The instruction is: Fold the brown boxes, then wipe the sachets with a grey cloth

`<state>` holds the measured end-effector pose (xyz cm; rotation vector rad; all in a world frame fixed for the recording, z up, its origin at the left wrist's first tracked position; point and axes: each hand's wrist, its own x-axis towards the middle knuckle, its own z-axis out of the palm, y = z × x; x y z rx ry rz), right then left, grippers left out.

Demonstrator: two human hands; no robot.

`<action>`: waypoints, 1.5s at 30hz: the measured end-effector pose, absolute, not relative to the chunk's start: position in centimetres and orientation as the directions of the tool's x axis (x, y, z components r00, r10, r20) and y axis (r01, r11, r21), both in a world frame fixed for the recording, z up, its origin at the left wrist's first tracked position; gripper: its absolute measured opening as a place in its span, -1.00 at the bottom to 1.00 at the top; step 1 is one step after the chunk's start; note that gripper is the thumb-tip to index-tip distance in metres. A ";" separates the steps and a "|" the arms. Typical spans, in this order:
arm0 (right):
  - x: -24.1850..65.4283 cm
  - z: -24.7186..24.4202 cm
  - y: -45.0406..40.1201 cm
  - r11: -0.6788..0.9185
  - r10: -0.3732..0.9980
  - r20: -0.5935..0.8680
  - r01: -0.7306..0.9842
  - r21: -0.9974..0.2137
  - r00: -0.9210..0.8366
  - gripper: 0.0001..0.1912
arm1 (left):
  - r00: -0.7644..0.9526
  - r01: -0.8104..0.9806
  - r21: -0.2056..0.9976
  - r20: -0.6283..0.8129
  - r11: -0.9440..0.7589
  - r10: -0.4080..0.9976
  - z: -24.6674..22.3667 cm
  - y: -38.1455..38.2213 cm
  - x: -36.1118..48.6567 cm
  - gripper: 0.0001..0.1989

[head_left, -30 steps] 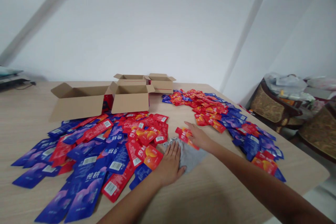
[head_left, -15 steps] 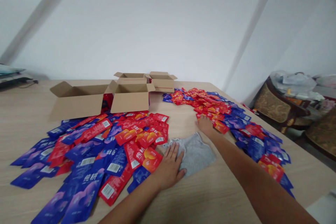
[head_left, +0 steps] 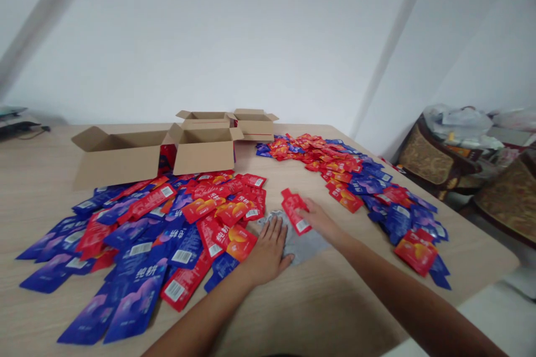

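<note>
My left hand point(head_left: 268, 251) lies flat on a grey cloth point(head_left: 304, 246), fingers stretched out over its left side. Between the fingers and thumb of my right hand point(head_left: 318, 217) is a red spouted pouch point(head_left: 295, 211), its barcode side facing up, held over the cloth. Beside my left hand spreads a heap of red and blue pouches point(head_left: 180, 240), some with barcodes showing. To the right of my right hand a second pile of red and blue pouches point(head_left: 347, 170) curves along the table.
Several open cardboard boxes point(head_left: 204, 157) stand behind the left heap, near the white wall. A patterned chair point(head_left: 433, 156) with plastic bags point(head_left: 460, 120) is right of the wooden table point(head_left: 335, 301). Dark items point(head_left: 17, 120) lie at the far left.
My right hand has come back from the right pile toward the cloth with a red pouch in it. My left hand stays on the cloth. The view has shifted slightly.
</note>
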<state>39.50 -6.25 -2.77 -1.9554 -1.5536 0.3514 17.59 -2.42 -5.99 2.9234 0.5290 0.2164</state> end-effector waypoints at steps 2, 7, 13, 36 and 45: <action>38.1 -4.9 -7.8 -0.120 0.948 0.187 0.835 -0.537 0.257 -0.77 | 0.929 0.328 0.173 0.117 -0.929 0.350 -6.1 -2.4 17.6 -0.27; 40.8 -6.0 -10.1 -0.174 0.923 0.270 0.925 -0.338 0.272 -0.82 | 0.933 0.316 0.151 0.129 -0.937 0.335 -6.4 -2.2 17.6 -0.30; 38.7 -4.5 -9.0 -0.200 0.942 0.208 0.939 -0.279 0.263 -0.77 | 0.924 0.328 0.166 0.146 -0.930 0.352 -6.6 -2.3 17.7 -0.27; 35.6 -3.7 -8.4 -0.329 0.912 0.266 0.944 0.015 0.314 -0.61 | 0.924 0.331 0.153 0.148 -0.931 0.353 -6.3 -2.4 17.6 -0.29; 41.0 -2.8 -7.9 -0.377 0.925 0.132 0.906 0.191 0.357 -0.71 | 0.928 0.343 0.145 0.103 -0.928 0.359 -5.5 -2.6 17.7 -0.28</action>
